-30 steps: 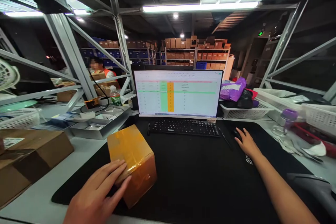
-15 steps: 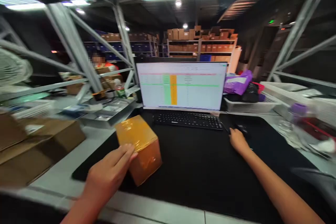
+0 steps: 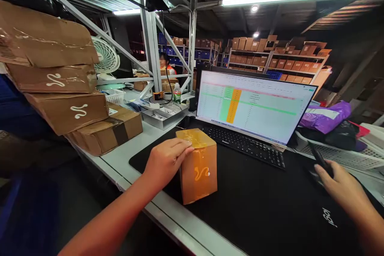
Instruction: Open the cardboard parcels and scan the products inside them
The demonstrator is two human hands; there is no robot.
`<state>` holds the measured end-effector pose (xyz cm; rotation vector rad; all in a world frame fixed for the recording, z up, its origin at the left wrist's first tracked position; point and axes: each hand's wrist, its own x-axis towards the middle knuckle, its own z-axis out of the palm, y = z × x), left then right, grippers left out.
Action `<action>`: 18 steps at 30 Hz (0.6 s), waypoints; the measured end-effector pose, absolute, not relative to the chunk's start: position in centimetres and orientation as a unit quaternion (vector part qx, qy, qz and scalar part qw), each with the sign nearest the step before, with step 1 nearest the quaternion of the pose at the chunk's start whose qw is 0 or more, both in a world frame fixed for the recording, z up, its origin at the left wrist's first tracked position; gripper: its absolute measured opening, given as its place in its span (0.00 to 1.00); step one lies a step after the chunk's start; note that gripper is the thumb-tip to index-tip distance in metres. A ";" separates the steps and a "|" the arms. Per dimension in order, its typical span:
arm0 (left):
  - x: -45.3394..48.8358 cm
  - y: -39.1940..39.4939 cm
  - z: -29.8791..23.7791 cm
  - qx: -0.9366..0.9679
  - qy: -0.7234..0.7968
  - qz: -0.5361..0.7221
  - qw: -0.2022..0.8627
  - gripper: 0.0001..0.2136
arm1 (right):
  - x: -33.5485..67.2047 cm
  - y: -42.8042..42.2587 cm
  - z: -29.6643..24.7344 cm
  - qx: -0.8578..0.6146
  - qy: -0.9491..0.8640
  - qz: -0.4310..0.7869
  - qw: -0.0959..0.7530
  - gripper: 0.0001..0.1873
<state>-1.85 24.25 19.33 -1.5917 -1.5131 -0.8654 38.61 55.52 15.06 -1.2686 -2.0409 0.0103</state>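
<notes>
"So, what's sitting farthest left?"

"A stack point(image 3: 64, 84) of 4 cardboard cartons is leaning outward in steps, its top one bulging and wrinkling. Just behind, a fan point(image 3: 105, 56) is showing a pale, ribbed, round cage."

"And next?"

"A grey, flat tray point(image 3: 153, 121) is holding small bits point(image 3: 165, 113), its low walls probably keeping them together. Behind it, a bottle point(image 3: 177, 96) is standing upright."

"What's the left hand point(image 3: 168, 158) doing?"

"Its fingers are holding narrow across the near top corner of the box point(image 3: 199, 180), thumb close to fingertips. They're seemingly steadying it, since its base appears to be resting on the mat point(image 3: 255, 204)."

"How is the box looking?"

"Blocky and upright. Glossy amber tape point(image 3: 192, 138) is covering its top and running down the near face, over a squiggly mark point(image 3: 201, 173). Beyond it, the keyboard point(image 3: 240, 144) is lying below a wide, flat screen point(image 3: 264, 108)."

"And at the right?"

"A crinkled purple bag point(image 3: 327, 118) is lying over a white perforated basket point(image 3: 348, 157), perhaps for keeping the mat free. Nearer, the right hand point(image 3: 345, 184) is curling its fingers around a slim dark tool point(image 3: 321, 158), slanting; whether pen or cutter, I can't tell."
</notes>
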 end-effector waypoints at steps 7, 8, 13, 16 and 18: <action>-3.0 24.4 20.0 -0.648 -0.607 -0.359 0.286 0.11 | 26.9 38.6 16.1 -0.169 -0.920 -0.030 0.353 0.24; -2.9 24.4 19.8 -0.644 -0.605 -0.373 0.283 0.10 | 25.5 37.3 16.0 -0.137 -0.931 -0.051 0.333 0.26; -2.8 24.5 18.8 -0.637 -0.571 -0.432 0.286 0.05 | 21.4 35.8 17.1 -0.099 -0.928 -0.193 0.303 0.31; -3.1 24.4 18.6 -0.640 -0.564 -0.432 0.291 0.05 | 20.6 36.0 17.8 -0.097 -0.919 -0.228 0.305 0.32; -3.4 24.3 18.6 -0.646 -0.558 -0.431 0.292 0.05 | 20.4 35.7 18.0 -0.099 -0.915 -0.238 0.311 0.31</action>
